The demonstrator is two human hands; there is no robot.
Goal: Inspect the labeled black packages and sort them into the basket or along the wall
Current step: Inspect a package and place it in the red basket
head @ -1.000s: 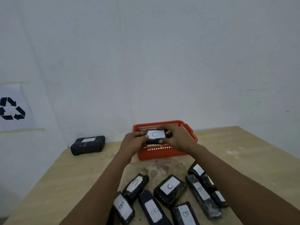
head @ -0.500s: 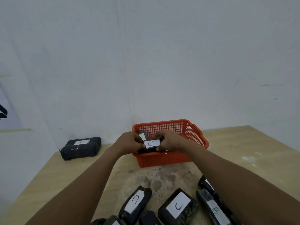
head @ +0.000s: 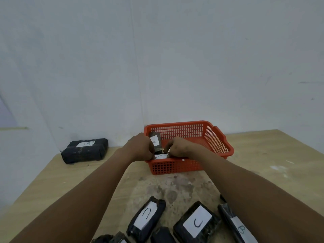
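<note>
1. At ten o'clock, one wrapped black package (head: 85,150) lies on the table (head: 52,179) against the wall (head: 105,67).
2. At centre, the left hand (head: 140,148) and right hand (head: 178,148) together pinch a C-labelled package (head: 161,156), lowering it over the near rim of the orange basket (head: 219,144), where an A-labelled package (head: 155,142) leans inside.
3. At six o'clock, unsorted packages wait: a C package (head: 146,219), another C package (head: 197,221) and, at five o'clock, a B package (head: 241,228).
4. The step appears to be placing the package; next, both hands likely release it and return for another label check.
</note>
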